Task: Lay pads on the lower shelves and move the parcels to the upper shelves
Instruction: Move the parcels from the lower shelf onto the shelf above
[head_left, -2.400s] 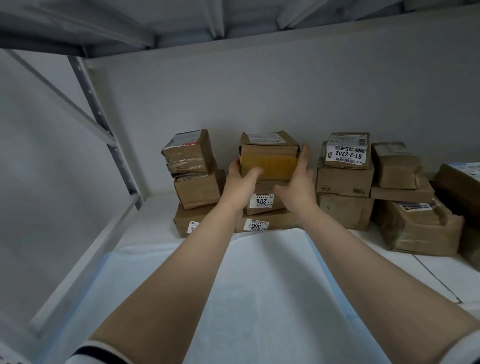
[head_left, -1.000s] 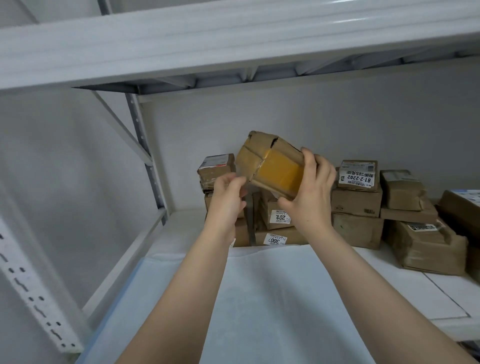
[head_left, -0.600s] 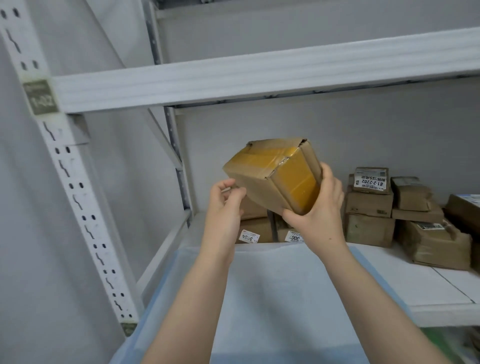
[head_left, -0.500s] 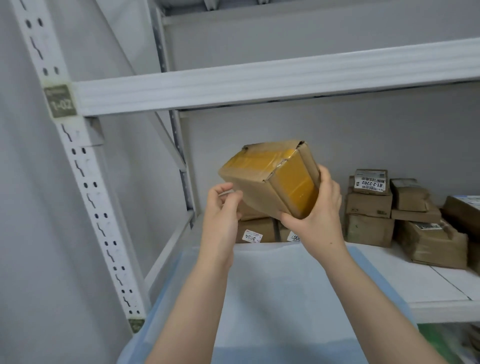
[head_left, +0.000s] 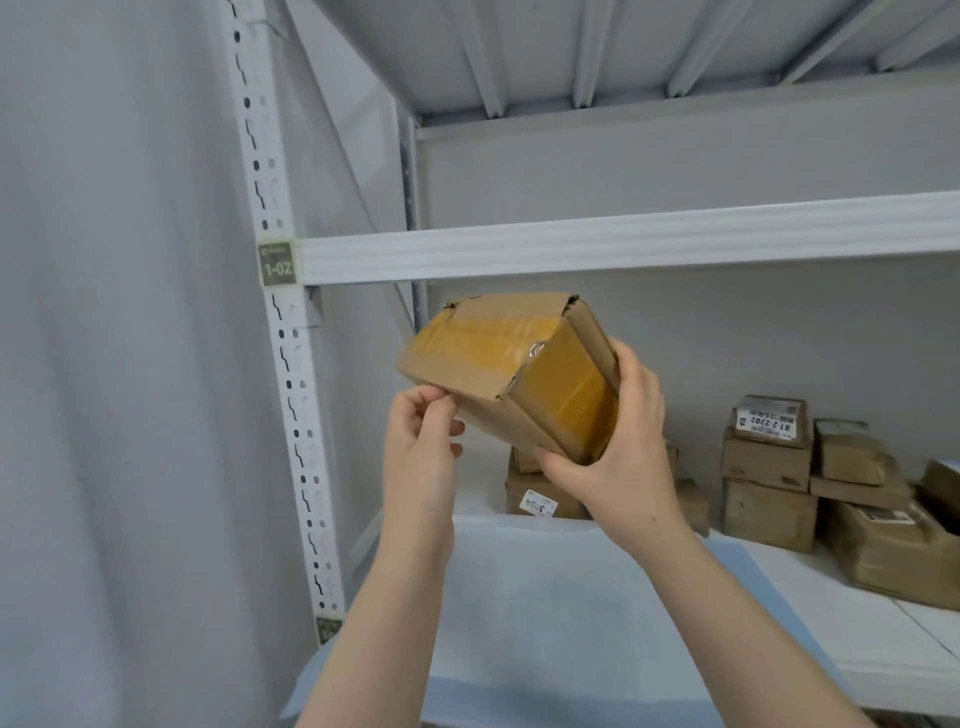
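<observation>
A brown cardboard parcel (head_left: 498, 364) with yellow tape is tilted in the air in front of the lower shelf, just below the beam of the upper shelf (head_left: 623, 244). My right hand (head_left: 618, 447) grips its right end, thumb underneath and fingers over the far side. My left hand (head_left: 421, 441) pinches the parcel's lower left corner. A white pad with blue edges (head_left: 561, 613) lies on the lower shelf under my arms. More parcels (head_left: 769, 467) are stacked at the back of that shelf.
A white slotted upright (head_left: 291, 395) with a "1-02" tag stands at the left. The parcel stack behind my right hand (head_left: 535, 499) carries a "3004" label. Further parcels (head_left: 893, 551) fill the right of the lower shelf. Grey wall lies to the left.
I have lifted the parcel off the middle stack and raised it out in front of the shelf. The view has tilted up, so the upper shelf now shows.
</observation>
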